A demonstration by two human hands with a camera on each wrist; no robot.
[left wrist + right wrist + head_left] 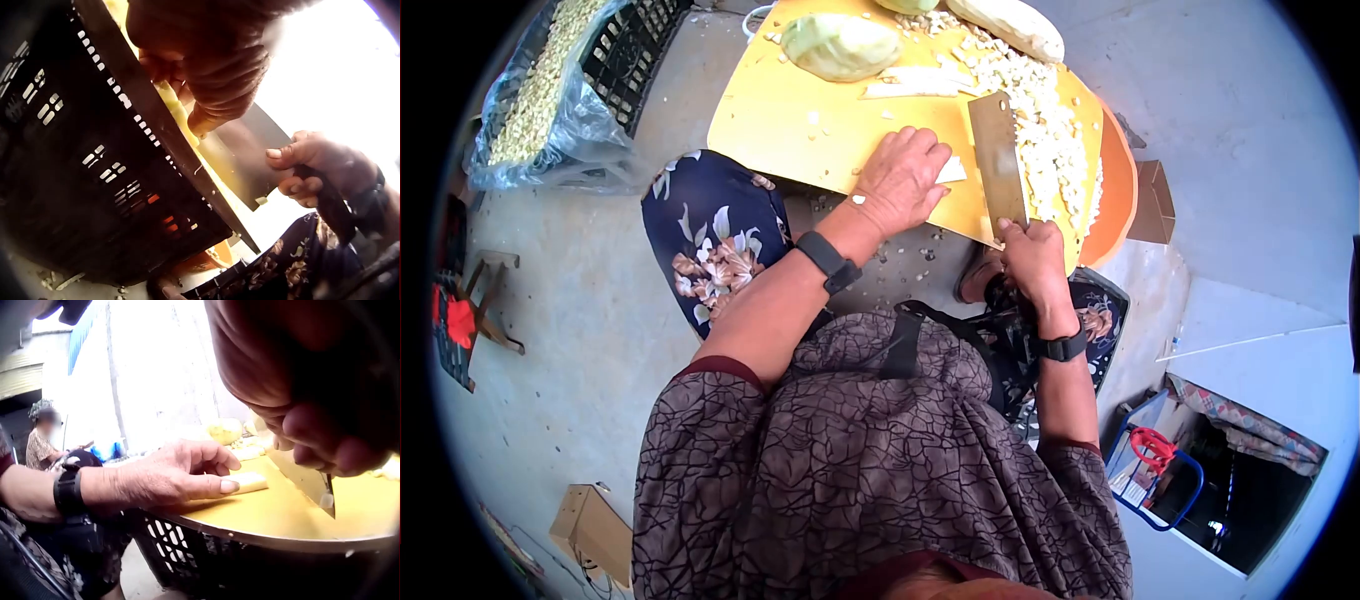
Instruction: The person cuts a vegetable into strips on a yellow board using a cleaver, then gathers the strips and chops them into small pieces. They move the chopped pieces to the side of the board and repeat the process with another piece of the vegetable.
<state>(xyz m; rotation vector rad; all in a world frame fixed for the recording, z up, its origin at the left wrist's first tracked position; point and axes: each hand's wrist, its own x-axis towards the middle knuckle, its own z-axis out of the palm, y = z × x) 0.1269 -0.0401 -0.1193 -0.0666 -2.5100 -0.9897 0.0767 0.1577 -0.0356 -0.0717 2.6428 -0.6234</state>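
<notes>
On a yellow cutting board (780,130), my left hand (900,178) holds a pale vegetable strip (952,170) between thumb and fingers. The end of the strip (253,482) sticks out beyond the thumb in the right wrist view. My right hand (1035,260) grips a cleaver (998,155) by its handle. The broad blade stands just right of the strip, and a small cube clings low on it in the right wrist view. Diced pieces (1045,150) lie heaped right of the blade. Longer cut strips (915,88) and a peeled, pale green gourd-like vegetable (840,47) lie farther back.
A black slatted crate (94,144) stands beneath the board. An orange basin (1115,200) sits under its right edge, beside a cardboard box (1152,203). At back left, a plastic-lined crate holds diced pieces (540,90). Another person (47,437) sits beyond my left arm.
</notes>
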